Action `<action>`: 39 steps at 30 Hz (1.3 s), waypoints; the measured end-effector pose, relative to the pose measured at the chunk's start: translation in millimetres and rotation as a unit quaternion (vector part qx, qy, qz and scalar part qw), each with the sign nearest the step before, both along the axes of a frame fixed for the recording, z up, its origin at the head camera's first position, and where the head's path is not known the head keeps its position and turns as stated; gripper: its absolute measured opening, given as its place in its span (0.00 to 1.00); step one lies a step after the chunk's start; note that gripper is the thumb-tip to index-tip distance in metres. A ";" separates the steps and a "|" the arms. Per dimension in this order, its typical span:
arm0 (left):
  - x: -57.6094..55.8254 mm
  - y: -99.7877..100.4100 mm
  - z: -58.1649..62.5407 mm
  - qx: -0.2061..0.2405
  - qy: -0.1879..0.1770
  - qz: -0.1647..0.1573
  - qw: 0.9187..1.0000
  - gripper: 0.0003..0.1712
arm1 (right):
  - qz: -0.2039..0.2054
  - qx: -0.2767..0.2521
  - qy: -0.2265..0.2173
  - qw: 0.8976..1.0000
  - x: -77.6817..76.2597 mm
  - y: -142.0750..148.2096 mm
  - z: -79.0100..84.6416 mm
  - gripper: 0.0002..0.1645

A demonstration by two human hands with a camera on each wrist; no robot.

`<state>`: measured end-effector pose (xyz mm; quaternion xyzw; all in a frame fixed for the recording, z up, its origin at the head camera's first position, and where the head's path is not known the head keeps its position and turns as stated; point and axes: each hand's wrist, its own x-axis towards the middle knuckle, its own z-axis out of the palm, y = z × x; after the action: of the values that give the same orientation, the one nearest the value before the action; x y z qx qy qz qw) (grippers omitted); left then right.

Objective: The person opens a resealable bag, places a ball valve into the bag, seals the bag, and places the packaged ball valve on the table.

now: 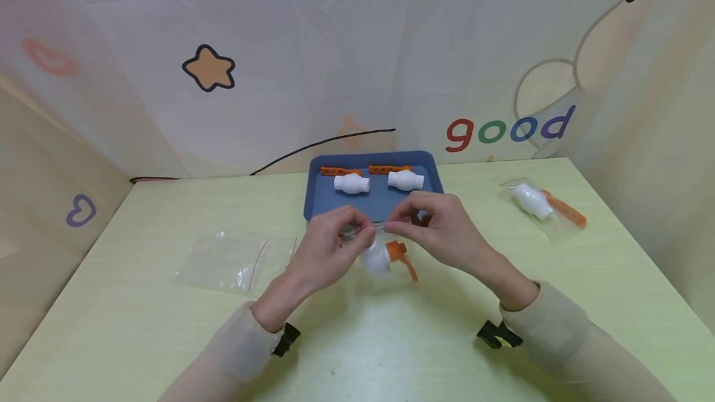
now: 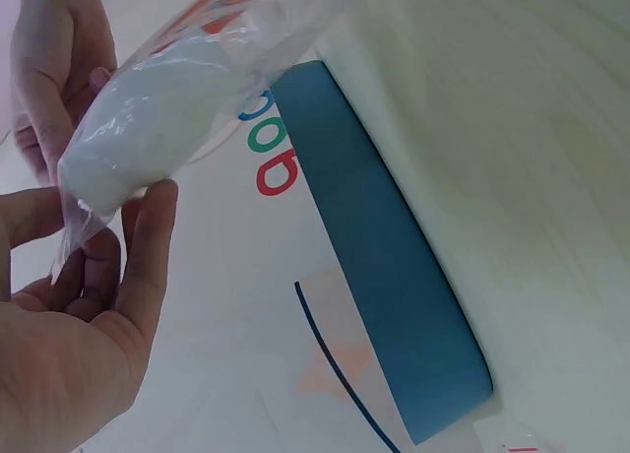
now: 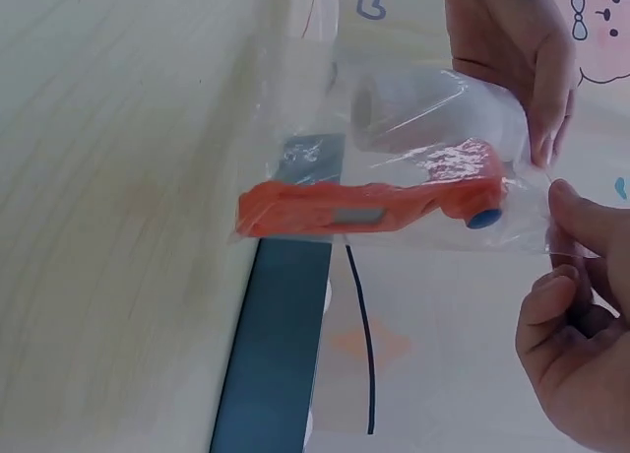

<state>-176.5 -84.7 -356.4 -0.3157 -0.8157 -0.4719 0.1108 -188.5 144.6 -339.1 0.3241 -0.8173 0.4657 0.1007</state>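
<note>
A clear plastic bag [image 3: 536,222] hangs between my two hands above the table, just in front of the blue tray. Inside it are a rounded white piece [image 3: 433,113] and a long orange slotted piece [image 3: 335,209] with a blue spot at one end. My left hand [image 1: 329,244] pinches the bag's upper edge near the white piece. With thumb and fingers, my right hand [image 1: 441,228] pinches the other end of that edge. The fingers partly cover the bag's opening in the head view, and I cannot tell whether it is sealed.
On the blue tray [image 1: 318,200] lie two white pieces [image 1: 352,184] and two orange pieces [image 1: 389,169]. Clear flat bags [image 1: 220,259] are spread at the left. Another bag [image 1: 550,228] holding a white and an orange piece lies at the right. A printed curtain [image 1: 335,48] stands behind the table.
</note>
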 end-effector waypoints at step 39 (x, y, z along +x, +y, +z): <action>-1.3 4.3 4.6 0.099 -0.087 0.089 0.987 0.03 | -0.088 0.180 -0.007 0.980 23.7 0.4 1.9 0.49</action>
<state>-177.8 -80.4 -351.9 -0.1874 -0.7964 -0.5642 0.1111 -164.8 144.9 -337.3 0.2606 -0.9138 0.3025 0.0750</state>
